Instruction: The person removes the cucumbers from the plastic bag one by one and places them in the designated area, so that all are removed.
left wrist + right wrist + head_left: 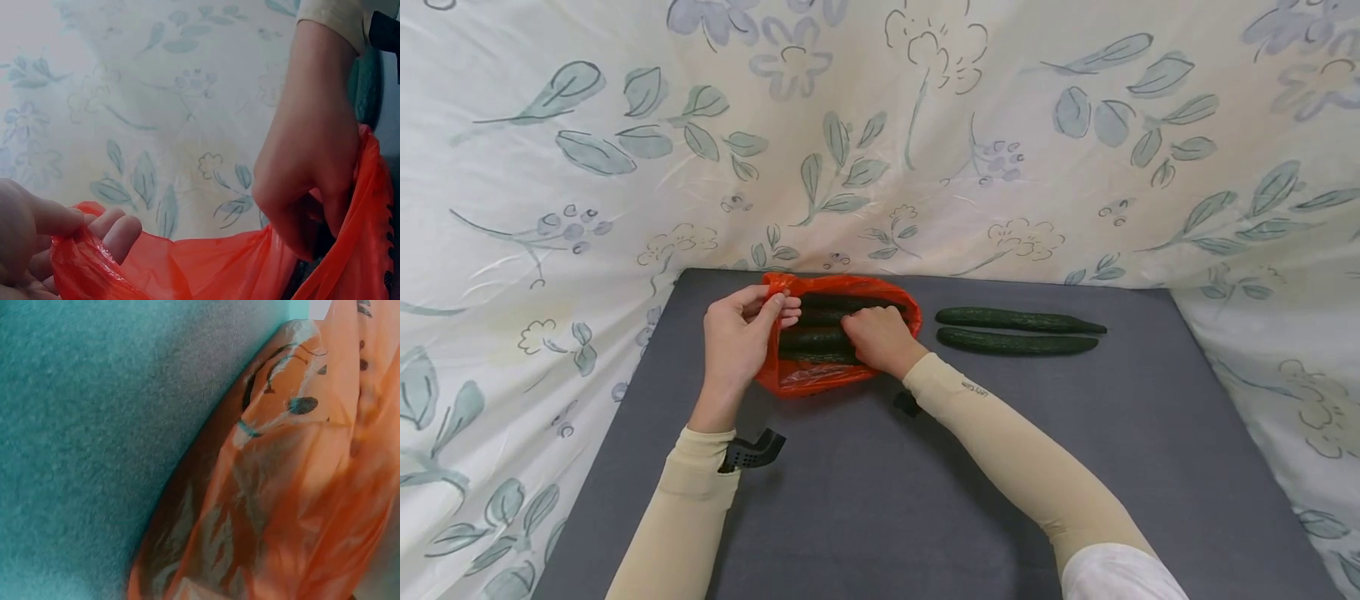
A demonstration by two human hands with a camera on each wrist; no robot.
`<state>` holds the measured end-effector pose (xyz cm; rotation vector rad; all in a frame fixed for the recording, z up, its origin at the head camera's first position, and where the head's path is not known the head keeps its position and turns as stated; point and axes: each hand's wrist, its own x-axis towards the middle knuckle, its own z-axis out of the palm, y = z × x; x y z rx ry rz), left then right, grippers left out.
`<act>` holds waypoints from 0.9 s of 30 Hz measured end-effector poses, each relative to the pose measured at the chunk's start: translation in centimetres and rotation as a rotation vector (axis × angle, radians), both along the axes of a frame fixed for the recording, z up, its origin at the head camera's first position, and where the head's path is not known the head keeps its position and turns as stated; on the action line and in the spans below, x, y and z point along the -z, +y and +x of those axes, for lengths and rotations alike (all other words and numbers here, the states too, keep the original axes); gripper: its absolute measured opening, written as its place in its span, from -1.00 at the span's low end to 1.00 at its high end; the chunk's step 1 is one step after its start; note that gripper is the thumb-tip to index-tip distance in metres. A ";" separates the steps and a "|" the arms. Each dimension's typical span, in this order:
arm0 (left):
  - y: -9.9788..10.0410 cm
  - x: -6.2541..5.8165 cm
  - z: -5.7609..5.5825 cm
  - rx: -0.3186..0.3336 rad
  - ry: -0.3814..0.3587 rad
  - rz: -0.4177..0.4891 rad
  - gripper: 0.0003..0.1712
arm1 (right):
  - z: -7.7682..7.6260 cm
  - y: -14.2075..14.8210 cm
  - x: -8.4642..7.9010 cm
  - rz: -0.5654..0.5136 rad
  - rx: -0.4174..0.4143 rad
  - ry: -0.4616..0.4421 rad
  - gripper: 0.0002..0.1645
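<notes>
A red plastic bag [811, 385] lies on the table with its mouth spread wide, and several dark green cucumbers [820, 339] are inside it. At the bag's left rim my left hand [739, 337] pinches the plastic between thumb and fingers. My right hand [883, 337] reaches into the mouth from the right, its fingers curled down over a cucumber; the fingertips are partly hidden. The left wrist view shows the right hand [309, 162] inside the bag's rim. Printed black marks show on the bag [300, 462] in the right wrist view, where the right hand is out of sight.
Two more cucumbers, an upper one [1015, 319] and a lower one [1018, 341], lie side by side to the right of the bag. The dark grey table [865, 500] meets a flowered cloth [850, 167] at the back and sides.
</notes>
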<state>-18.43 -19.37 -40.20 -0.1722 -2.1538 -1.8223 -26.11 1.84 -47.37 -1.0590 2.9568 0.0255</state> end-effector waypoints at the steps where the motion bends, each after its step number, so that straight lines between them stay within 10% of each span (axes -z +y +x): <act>1: 0.0 0.0 0.0 0.000 -0.001 -0.001 -0.73 | 0.0 0.0 -0.1 -0.004 0.003 -0.005 -0.97; 27: 0.1 -0.4 0.2 0.008 0.008 -0.003 -0.73 | 0.4 1.5 -1.9 -0.094 0.037 -0.067 -0.52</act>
